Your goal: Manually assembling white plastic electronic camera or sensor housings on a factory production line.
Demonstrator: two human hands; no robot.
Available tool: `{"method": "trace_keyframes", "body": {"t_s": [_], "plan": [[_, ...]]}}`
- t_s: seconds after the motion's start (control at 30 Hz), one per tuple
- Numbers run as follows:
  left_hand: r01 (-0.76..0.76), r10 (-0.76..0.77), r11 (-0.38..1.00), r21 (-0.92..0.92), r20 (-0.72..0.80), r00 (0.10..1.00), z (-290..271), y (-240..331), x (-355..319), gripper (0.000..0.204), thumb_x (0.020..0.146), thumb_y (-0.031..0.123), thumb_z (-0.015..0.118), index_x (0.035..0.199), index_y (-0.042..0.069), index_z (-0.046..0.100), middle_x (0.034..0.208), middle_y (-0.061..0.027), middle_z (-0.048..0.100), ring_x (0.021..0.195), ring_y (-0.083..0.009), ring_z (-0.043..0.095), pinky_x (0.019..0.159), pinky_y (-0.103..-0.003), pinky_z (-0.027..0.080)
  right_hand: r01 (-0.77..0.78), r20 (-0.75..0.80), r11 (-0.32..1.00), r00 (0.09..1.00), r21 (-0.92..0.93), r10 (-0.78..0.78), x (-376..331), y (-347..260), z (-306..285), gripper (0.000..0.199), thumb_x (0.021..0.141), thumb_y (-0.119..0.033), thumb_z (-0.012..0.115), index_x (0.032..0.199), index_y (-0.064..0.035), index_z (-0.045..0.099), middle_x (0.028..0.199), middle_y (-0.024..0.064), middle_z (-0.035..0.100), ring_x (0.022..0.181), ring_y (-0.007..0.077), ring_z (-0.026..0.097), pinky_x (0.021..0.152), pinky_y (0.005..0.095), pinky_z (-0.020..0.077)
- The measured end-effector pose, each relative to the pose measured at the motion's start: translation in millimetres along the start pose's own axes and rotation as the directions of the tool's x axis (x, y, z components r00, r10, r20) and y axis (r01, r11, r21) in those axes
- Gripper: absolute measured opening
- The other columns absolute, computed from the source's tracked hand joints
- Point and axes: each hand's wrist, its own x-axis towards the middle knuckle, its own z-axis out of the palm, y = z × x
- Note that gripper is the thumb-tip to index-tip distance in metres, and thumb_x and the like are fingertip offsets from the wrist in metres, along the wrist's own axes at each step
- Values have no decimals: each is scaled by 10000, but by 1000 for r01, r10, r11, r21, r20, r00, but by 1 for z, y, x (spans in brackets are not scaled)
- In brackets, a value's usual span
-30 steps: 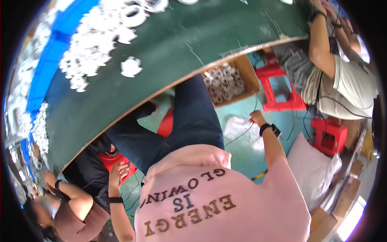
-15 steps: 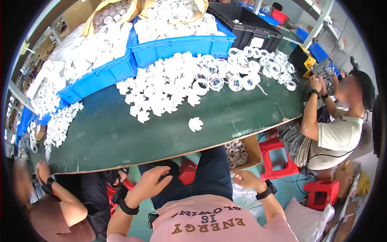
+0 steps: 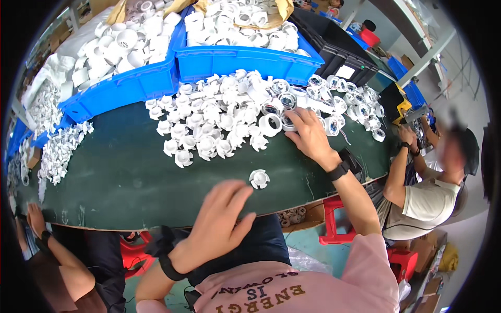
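My right hand reaches over the table to the front of a pile of round white lamp housings with shiny insides. Its thumb and fingers close around one lamp housing, partly hidden by the hand. An empty white ring-shaped housing lies just left of it. Over the near table edge, my left hand is open, holding nothing, its thumb apart from slightly blurred fingers. A single white pronged plastic cap lies on the green tabletop beyond my left fingertips. Many like it form a heap behind.
Blue bins heaped with white parts line the back, beside a black crate. Smaller white pieces lie at left. Co-workers sit at left and at right. Red stools and a box of parts are below the table.
My right hand has gone from beside my lap up to the lamp housings and closed on one. My left hand has risen forward to the table edge. The view has shifted slightly.
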Motion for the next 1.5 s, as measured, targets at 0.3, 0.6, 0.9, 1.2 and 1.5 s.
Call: {"method": "trace_keyframes", "body": {"t_s": [0.3, 0.6, 0.9, 1.2, 1.5], "plan": [[-103, 140, 798, 593, -17, 990, 19, -90, 92, 495, 781, 176, 681, 1225, 13, 533, 1280, -180, 476, 1240, -414, 386, 982, -485, 364, -103, 29, 993, 994, -62, 105, -28, -32, -18, 485, 763, -76, 618, 1227, -5, 497, 1009, 182, 514, 922, 367, 529, 802, 437, 460], [-171, 168, 928, 330, 39, 985, 24, -96, 85, 289, 784, -5, 613, 1068, -23, 562, 1101, -162, 535, 1064, -335, 530, 841, -399, 473, -44, 115, 952, 993, 302, 9, -28, -72, -8, 497, 795, -50, 578, 1283, -36, 482, 1172, 223, 441, 1006, 382, 507, 881, 399, 438], [-40, 63, 989, 146, -157, 986, 20, -87, 93, 229, 842, 126, 669, 1034, 33, 585, 883, -113, 608, 663, -271, 632, 569, -363, 475, -421, 144, 630, 885, 653, 442, -64, -38, 2, 472, 961, -230, 440, 1360, 19, 395, 1256, 105, 475, 1135, 191, 456, 990, 322, 346], [31, -17, 972, 234, -59, 998, 31, -94, 86, 281, 817, 197, 709, 1008, 42, 573, 805, -99, 620, 626, -273, 608, 554, -365, 468, -281, 136, 851, 960, 444, 246, -55, -45, 1, 480, 1012, -258, 365, 1401, 22, 351, 1347, 177, 404, 1236, 277, 405, 1049, 362, 294], [28, -25, 998, 55, -52, 998, 21, -89, 88, 279, 814, 89, 695, 1040, 28, 544, 870, -134, 575, 694, -286, 590, 580, -373, 456, -309, 136, 857, 951, 412, 278, -52, -45, 4, 456, 1012, -226, 378, 1401, 10, 358, 1351, 209, 389, 1215, 324, 399, 1043, 390, 300]]}}
